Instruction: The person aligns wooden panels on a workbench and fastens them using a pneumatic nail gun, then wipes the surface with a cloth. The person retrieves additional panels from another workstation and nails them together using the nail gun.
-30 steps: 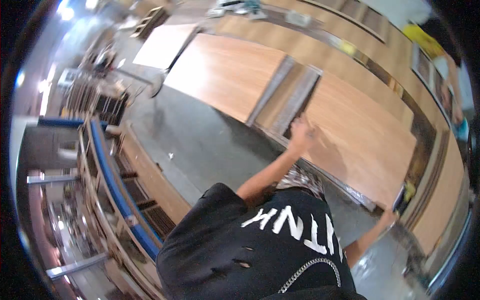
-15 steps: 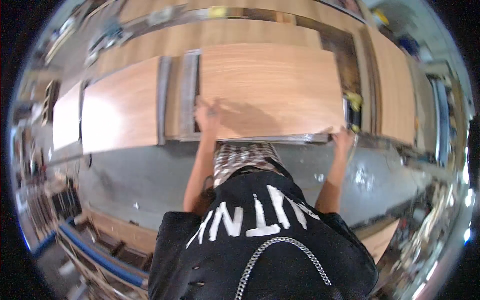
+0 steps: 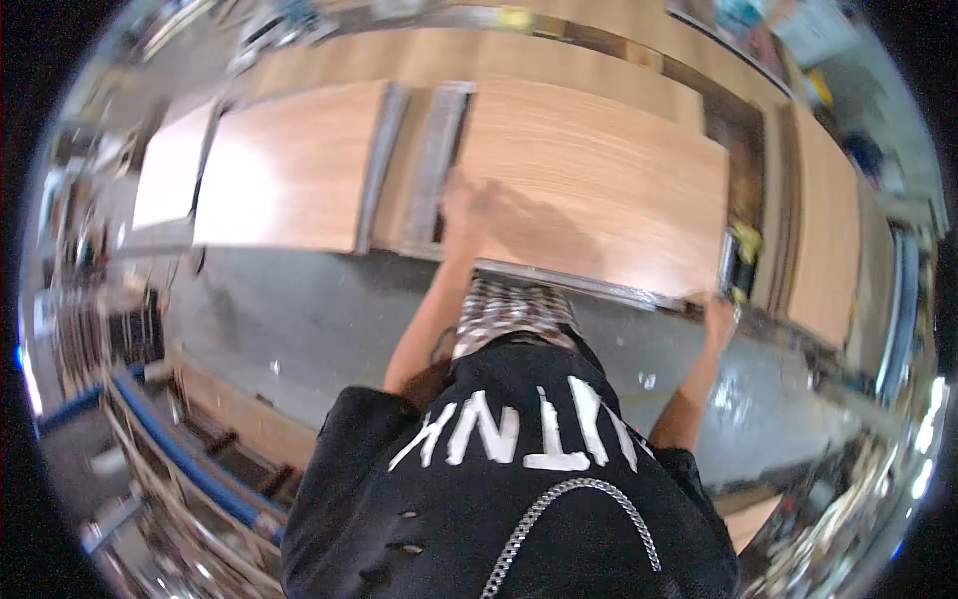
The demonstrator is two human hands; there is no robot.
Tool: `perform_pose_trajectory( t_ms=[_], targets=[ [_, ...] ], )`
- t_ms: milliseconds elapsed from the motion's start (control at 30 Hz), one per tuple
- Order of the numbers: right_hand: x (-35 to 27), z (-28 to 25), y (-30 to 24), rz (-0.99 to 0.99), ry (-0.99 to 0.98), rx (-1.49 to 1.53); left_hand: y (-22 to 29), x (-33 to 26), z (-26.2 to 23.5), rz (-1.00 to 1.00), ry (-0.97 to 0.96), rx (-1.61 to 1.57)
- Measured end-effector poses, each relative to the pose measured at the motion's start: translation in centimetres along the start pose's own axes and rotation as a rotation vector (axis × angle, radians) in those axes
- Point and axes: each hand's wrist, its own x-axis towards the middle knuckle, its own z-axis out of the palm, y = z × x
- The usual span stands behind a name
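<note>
A light wood-grain panel (image 3: 599, 170) lies in front of me on top of a stack with grey edges. My left hand (image 3: 464, 208) is at the panel's left edge and casts a shadow across its face. Motion smears its fingers, so their grip is unclear. At the near right corner, my right hand (image 3: 718, 317) is closed on the panel's edge, its fingertips partly hidden. A black and yellow tool (image 3: 740, 262) lies just beyond the right hand, beside the panel.
Another wood-grain panel (image 3: 299, 170) lies to the left, with a bright glare on it. More stacked boards (image 3: 818, 220) stand on the right. Long boards (image 3: 479, 55) run behind. A blue-railed rack (image 3: 185, 449) stands behind me on the left, above a grey floor (image 3: 299, 309).
The view has shifted and tilted, so the panels appear farther right and slanted. Both hands stay at the same places on the panel's edges.
</note>
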Motion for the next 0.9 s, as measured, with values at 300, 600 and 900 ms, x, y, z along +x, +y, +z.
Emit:
perform_pose_trajectory(
  t_ms=[300,600,900],
  targets=[
    [3.4,2.1,-1.7,-0.161,0.035,0.314,4.9,-0.4,-2.6,-0.125,0.261,0.095],
    [-0.4,3.3,-2.9,-0.218,0.19,0.489,4.4,0.6,-7.1,-0.037,0.376,0.058],
    [-2.3,5.8,-0.5,-0.254,0.044,0.147,-1.0,-1.9,-8.1,-0.026,0.203,0.325]
  ],
)
